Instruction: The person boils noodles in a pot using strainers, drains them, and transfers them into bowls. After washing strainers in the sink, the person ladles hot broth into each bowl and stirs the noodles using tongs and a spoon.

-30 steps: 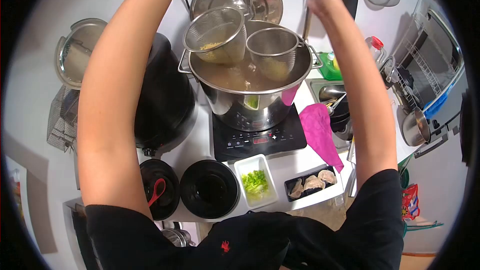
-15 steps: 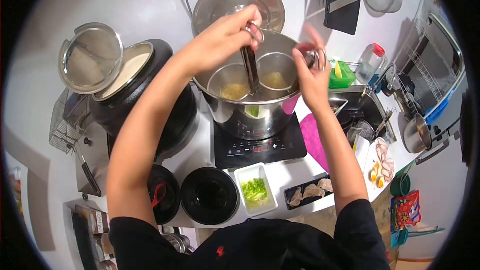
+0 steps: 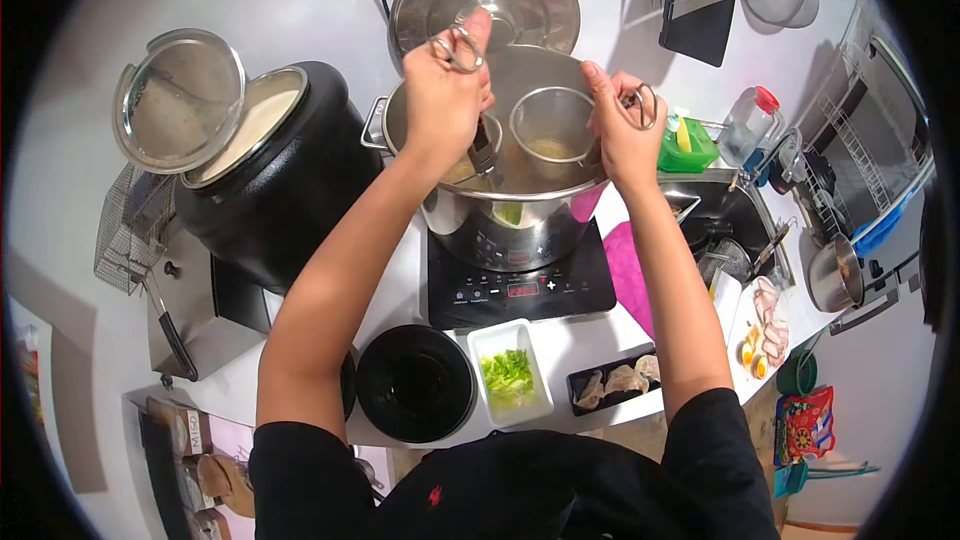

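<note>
A large steel pot (image 3: pixel 520 190) stands on a black induction cooker (image 3: pixel 525 290). Two noodle strainers sit inside it. The right strainer (image 3: pixel 553 120) shows pale noodles in its bottom. My left hand (image 3: pixel 445 105) hides most of the left strainer (image 3: pixel 462 172) and is closed around a dark handle (image 3: pixel 484 150) with a metal ring at its end. At the pot's right rim, my right hand (image 3: pixel 625 130) is closed on the other strainer's handle, its ring (image 3: pixel 642 106) showing past the fingers.
A steel lid (image 3: pixel 420 10) leans on the wall behind. Left is a black round warmer (image 3: pixel 270 200) with its lid raised. In front lie a black bowl (image 3: pixel 416 383), greens in a white dish (image 3: pixel 540 405) and dumplings on a black tray (image 3: pixel 610 402). A sink (image 3: pixel 735 190) is at right.
My left hand has shifted left and lower, covering more of the left strainer. My right hand's raised fingers have come down around the handle. The view has shifted slightly.
</note>
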A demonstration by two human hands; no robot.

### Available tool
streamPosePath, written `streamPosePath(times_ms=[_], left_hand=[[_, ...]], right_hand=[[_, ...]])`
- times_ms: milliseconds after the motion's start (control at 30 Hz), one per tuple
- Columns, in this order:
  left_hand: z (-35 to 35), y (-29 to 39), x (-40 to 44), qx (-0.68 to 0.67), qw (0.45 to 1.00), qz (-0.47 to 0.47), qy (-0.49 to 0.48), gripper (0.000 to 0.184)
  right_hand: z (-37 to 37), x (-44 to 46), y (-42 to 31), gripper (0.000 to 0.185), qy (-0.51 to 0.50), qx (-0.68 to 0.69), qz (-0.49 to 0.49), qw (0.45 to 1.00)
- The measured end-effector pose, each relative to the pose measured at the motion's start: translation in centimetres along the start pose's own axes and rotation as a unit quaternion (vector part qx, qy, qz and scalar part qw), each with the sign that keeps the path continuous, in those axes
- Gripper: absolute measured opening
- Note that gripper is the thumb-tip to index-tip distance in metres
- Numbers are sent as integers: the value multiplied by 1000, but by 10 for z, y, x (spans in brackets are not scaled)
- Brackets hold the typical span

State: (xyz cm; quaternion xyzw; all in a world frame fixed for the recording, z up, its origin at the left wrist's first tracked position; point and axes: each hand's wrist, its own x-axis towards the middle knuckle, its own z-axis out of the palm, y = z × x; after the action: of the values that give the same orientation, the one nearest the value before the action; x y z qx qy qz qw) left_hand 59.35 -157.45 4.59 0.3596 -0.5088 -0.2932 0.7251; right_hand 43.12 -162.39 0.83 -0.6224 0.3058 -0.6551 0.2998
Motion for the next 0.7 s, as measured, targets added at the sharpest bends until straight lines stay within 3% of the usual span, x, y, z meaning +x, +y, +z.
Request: streamPosePath(times_ms=[100,133,233,267,367,400,533,600,700], left_hand=[[8,-5,1,120,992,46,-4,47],[6,-3,2,111,994,-6,9,44],[-2,2,-5,41,988,-44,145,44],[-5,6,-6,33,989,-20,144,42],[-8,23,-9,78,989,29,118,41],[-8,33,-13,58,992,53,97,39],[-4,85,-28,73,984,147,67,31],[-6,108,-34,32,982,184,37,34],[-3,134,-45,17,971,237,29,37]], right_hand=[[-7,1,-8,42,-131,-20,18,991],[-12,4,-13,44,-209,-52,36,976],[-12,8,-1,47,-187,9,38,982],[-7,11,0,44,-121,41,56,990],[-2,21,-9,40,-65,110,21,992],[-5,17,-33,36,-39,71,6,997],[-25,13,-77,33,-14,109,-59,992],[-34,13,-95,31,-3,105,-133,985],[-33,-2,-128,35,15,185,-153,971]])
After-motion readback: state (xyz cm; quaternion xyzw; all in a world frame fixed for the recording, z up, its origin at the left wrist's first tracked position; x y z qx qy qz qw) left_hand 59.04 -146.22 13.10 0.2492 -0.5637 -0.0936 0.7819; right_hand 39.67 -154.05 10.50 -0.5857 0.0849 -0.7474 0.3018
